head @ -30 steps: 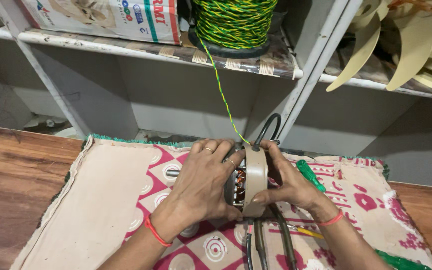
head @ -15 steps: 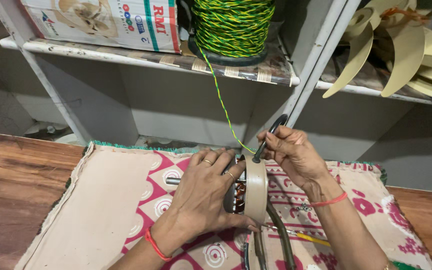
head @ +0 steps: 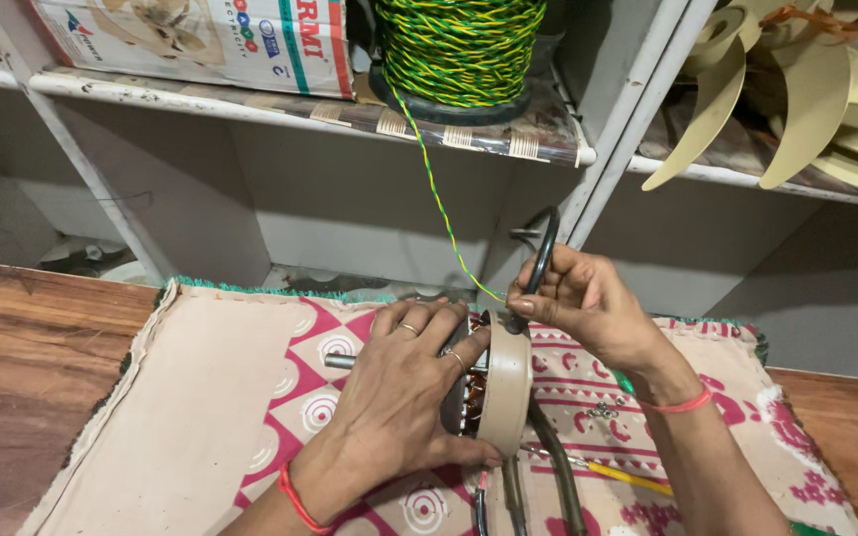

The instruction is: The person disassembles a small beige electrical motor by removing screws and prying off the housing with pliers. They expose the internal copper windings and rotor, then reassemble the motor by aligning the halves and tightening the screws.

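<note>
Two hands, one beige round motor part (head: 504,395) upright on patterned cloth (head: 201,397), left hand (head: 399,397) clasped around it, right hand (head: 578,303) pinching black cable (head: 542,260), one green-yellow wire (head: 439,199) from one spool (head: 459,50).

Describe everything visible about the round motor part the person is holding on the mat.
The motor part is a round unit standing on edge on the patterned mat. It has a cream-coloured casing, plastic or painted metal by its look, with copper-coloured windings showing on its left face and a metal shaft sticking out to the left. The left hand grips that face, thumb under the rim. The right hand holds a black cable at its top edge, where a green-yellow twisted wire arrives.
</note>
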